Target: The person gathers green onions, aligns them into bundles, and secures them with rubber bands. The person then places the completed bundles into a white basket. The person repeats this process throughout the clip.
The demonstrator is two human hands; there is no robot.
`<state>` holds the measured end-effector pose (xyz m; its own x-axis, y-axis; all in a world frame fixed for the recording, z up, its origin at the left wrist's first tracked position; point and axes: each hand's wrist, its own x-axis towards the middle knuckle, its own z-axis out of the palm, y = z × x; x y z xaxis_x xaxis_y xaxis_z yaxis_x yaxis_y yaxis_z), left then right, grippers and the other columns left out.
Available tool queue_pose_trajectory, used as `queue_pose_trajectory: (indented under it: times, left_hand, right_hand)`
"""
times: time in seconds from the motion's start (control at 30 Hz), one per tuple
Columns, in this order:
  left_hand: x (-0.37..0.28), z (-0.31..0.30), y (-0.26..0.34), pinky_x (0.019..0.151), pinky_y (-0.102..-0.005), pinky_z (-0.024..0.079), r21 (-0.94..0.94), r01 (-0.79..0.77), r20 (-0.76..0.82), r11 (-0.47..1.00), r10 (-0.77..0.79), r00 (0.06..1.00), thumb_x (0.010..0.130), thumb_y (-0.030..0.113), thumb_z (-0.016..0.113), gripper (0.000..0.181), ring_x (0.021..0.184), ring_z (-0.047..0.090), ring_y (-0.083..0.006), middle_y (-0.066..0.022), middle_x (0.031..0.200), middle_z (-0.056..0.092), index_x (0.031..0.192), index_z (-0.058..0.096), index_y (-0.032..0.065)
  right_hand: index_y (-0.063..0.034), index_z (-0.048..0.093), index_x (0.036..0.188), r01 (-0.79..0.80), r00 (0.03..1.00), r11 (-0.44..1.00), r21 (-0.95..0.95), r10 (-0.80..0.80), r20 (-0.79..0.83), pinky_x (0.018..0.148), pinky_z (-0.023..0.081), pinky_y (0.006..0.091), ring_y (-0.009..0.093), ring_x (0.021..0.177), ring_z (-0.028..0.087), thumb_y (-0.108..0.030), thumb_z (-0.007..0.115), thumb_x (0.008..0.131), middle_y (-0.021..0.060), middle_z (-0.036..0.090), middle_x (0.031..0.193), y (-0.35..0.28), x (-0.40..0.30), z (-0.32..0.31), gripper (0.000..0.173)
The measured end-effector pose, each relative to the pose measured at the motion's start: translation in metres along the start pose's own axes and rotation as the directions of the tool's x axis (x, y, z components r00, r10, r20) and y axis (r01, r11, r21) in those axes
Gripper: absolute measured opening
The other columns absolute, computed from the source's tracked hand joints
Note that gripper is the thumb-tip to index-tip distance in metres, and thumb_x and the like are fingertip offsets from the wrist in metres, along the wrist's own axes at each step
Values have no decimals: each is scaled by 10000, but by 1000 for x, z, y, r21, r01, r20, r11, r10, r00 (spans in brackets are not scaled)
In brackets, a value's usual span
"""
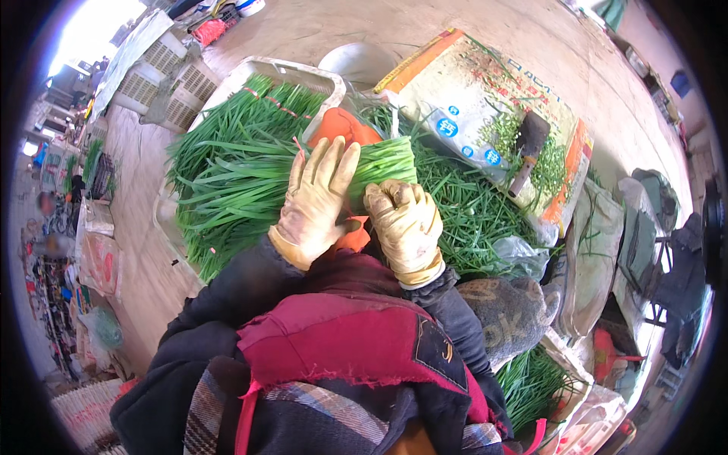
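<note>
A bunch of green garlic chives [389,158] lies crosswise before me, its pale cut stems to the right and its leaves to the left. My left hand [315,199], in a yellowed work glove, rests palm down on the bunch with fingers slightly apart. My right hand [405,227], gloved alike, is curled against the near side of the stems; whether its hidden fingers grip anything does not show. Orange material [344,128] shows behind the bunch. Tied chives [273,94] fill a white plastic crate [335,85] at the left, with a pink tie across them.
Loose chive leaves [466,222] are heaped at the right. Behind them, a printed sack [421,96] bears trimmings and a cleaver-like tool [533,139]. A pale round container [358,60] stands beyond the crate. Stacked crates [170,79] stand far left; more chives [532,387] lie lower right.
</note>
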<state>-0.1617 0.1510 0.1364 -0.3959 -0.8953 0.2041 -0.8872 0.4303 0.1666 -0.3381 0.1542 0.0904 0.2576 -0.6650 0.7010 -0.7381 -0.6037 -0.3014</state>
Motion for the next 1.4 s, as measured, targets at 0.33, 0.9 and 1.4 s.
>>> queue_pose_trajectory:
  times: [0.33,0.9,1.4]
  left_hand:
    - [-30,-31,-42,1159,-537,186,128,74,140,989,-92,986,533,458,851,1250,1421,263,-355,-138,1569,240,1546,177,172]
    - [-56,18,-32,1090,-597,257,179,101,-143,979,-75,987,722,522,708,975,1377,329,-394,-176,1563,244,1524,280,168]
    - [-65,23,-36,1092,-598,278,347,24,-157,937,33,987,831,293,586,762,1374,363,-389,-212,1534,305,1517,279,169]
  right_hand:
    - [-90,658,1048,-17,999,992,123,23,-49,662,517,364,249,804,627,-54,678,806,78,642,976,4,-6,3,246]
    - [-112,656,988,-54,997,997,57,51,64,834,499,387,267,910,617,-97,651,855,74,656,1028,22,31,-45,134]
    - [-120,587,838,323,844,793,-517,6,537,580,495,341,212,733,598,-168,618,803,59,574,787,-16,47,-21,67]
